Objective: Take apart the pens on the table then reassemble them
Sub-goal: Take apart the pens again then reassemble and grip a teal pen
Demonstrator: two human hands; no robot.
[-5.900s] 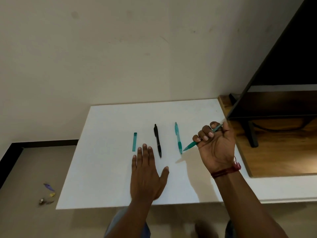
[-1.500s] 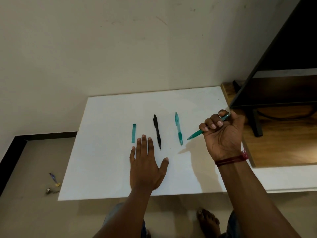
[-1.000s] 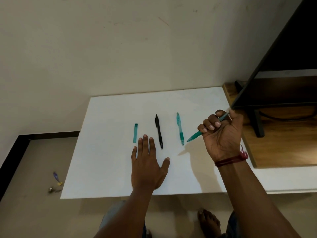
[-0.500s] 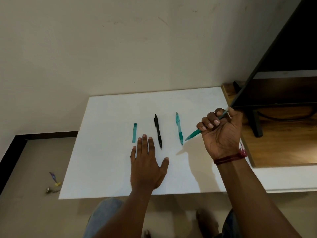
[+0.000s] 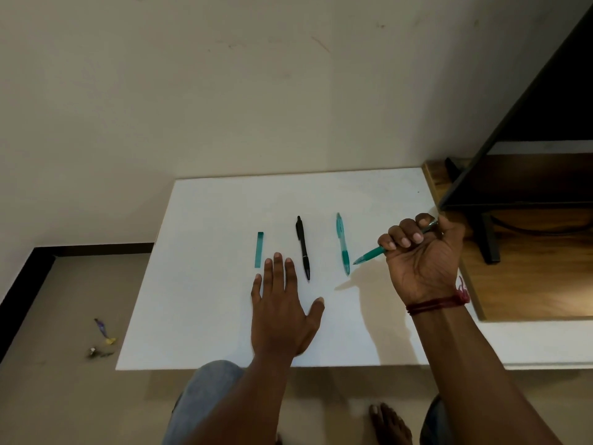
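while the white bench [image 5: 208, 300] bears everything, the left hand [image 5: 282, 309] lies flat on it, fingers spread; the right hand [image 5: 420, 261] hovers fisted around a green pen [image 5: 369, 254], tip pointing left. black pen [image 5: 303, 248], teal pen [image 5: 342, 244] and, leftmost, a short teal piece [image 5: 259, 249] lie parallel.

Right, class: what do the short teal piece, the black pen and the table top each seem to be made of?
Short teal piece: probably translucent plastic, pale and see-through. Black pen: seemingly opaque plastic, with a dull sheen. Table top: smooth matt white, perhaps laminate or painted board; the look leaves it open.
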